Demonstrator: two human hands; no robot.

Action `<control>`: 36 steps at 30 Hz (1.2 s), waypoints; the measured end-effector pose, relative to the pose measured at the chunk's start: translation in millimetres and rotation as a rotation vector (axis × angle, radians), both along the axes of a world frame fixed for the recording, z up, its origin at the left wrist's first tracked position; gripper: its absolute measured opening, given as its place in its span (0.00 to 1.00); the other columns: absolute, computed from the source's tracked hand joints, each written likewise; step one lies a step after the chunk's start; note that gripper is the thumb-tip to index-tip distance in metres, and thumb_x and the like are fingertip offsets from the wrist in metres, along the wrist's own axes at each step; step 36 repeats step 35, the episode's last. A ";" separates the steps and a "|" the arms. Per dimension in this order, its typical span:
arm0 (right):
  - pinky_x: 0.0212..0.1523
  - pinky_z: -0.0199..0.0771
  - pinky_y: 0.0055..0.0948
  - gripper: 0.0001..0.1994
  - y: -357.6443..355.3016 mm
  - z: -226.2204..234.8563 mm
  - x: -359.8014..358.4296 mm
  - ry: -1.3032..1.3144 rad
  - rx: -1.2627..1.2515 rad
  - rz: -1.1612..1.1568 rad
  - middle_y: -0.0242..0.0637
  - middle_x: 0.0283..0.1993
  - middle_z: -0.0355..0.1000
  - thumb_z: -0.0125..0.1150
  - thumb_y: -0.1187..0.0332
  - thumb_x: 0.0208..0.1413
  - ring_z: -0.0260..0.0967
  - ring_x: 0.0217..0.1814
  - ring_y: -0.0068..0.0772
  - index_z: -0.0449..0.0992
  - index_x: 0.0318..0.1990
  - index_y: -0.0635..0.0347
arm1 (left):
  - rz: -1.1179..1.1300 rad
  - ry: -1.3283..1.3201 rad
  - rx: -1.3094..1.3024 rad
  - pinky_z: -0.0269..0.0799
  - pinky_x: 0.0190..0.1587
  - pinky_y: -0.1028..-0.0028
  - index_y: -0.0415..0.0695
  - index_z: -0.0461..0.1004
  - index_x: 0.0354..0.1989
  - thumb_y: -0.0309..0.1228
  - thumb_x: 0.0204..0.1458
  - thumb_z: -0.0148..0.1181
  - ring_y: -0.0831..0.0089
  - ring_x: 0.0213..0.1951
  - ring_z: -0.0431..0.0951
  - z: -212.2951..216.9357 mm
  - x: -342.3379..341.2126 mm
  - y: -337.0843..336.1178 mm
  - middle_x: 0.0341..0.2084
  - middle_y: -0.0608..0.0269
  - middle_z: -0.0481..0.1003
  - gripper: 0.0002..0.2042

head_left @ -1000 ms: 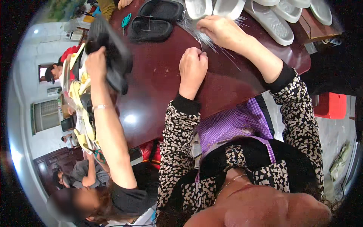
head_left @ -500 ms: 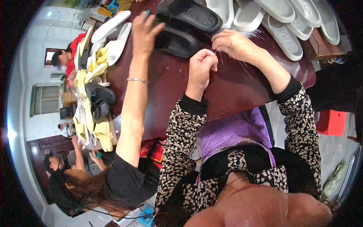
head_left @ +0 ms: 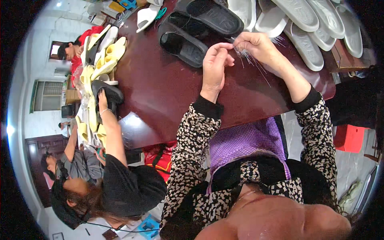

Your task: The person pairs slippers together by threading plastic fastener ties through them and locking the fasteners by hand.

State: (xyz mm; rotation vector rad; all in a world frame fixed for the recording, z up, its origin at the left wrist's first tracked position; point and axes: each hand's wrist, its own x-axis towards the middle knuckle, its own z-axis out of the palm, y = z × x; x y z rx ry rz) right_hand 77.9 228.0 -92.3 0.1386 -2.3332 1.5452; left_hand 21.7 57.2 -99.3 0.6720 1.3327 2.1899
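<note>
My right hand (head_left: 257, 47) is closed in a pinch, with a bunch of thin clear plastic strands (head_left: 253, 64) hanging beneath its fingers over the dark red table. Close by on its left, my left hand (head_left: 216, 66) has its fingers loosely bent and apart, the index finger reaching toward the right fingertips. No object shows in it. Just beyond my left hand lies a black slide sandal (head_left: 188, 49), and another black sandal (head_left: 218, 18) sits farther back. More clear strands (head_left: 279, 40) stick out behind my right hand.
Several pale grey slide sandals (head_left: 306, 48) overlap at the back right. Yellow sandals (head_left: 108, 60) line the table's left side, where a co-worker's hand (head_left: 103, 99) touches a black sandal (head_left: 114, 94). A white sandal (head_left: 147, 17) and green-handled scissors (head_left: 161, 13) lie at the back. A red stool (head_left: 349, 139) stands right.
My left fingers have loosened from a pinch and moved slightly away from the lap. More strands show under my right hand. The co-worker's arm has drawn back from the black sandals to the left.
</note>
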 end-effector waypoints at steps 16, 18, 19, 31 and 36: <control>0.34 0.70 0.21 0.09 24.3 44.7 25.5 0.157 -0.917 0.618 0.30 0.27 0.70 0.50 0.69 0.60 0.67 0.27 0.20 0.73 0.41 0.64 | 0.119 0.610 -0.312 0.67 0.31 0.82 0.38 0.75 0.32 0.23 0.49 0.59 0.83 0.28 0.70 -25.1 -6.9 9.1 0.26 0.65 0.74 0.04; 0.31 0.72 0.24 0.09 29.0 47.5 24.2 0.148 -1.064 0.633 0.32 0.27 0.72 0.52 0.67 0.59 0.69 0.25 0.24 0.73 0.41 0.62 | 0.075 0.584 -0.286 0.66 0.30 0.83 0.37 0.74 0.31 0.23 0.49 0.59 0.85 0.26 0.69 -21.9 -2.4 9.5 0.24 0.69 0.73 0.03; 0.29 0.73 0.28 0.10 30.2 49.1 24.0 0.143 -1.209 0.644 0.34 0.28 0.73 0.54 0.65 0.58 0.70 0.24 0.28 0.74 0.41 0.60 | 0.064 0.580 -0.285 0.66 0.30 0.83 0.37 0.74 0.31 0.23 0.49 0.59 0.85 0.26 0.69 -19.4 1.1 10.6 0.24 0.69 0.73 0.03; 0.34 0.70 0.18 0.12 3.8 17.6 5.5 -0.133 -0.904 0.165 0.28 0.27 0.70 0.50 0.66 0.60 0.67 0.28 0.18 0.72 0.46 0.64 | 0.217 0.371 -0.317 0.60 0.26 0.85 0.38 0.72 0.29 0.21 0.50 0.57 0.89 0.24 0.63 -13.3 3.0 10.2 0.21 0.77 0.68 0.01; 0.39 0.69 0.17 0.14 7.6 9.5 3.5 -0.162 -0.801 0.289 0.29 0.30 0.71 0.50 0.65 0.61 0.69 0.32 0.18 0.71 0.48 0.63 | 0.226 0.502 -0.252 0.60 0.25 0.85 0.39 0.72 0.29 0.22 0.51 0.57 0.89 0.23 0.63 -17.4 6.3 11.4 0.21 0.75 0.69 0.01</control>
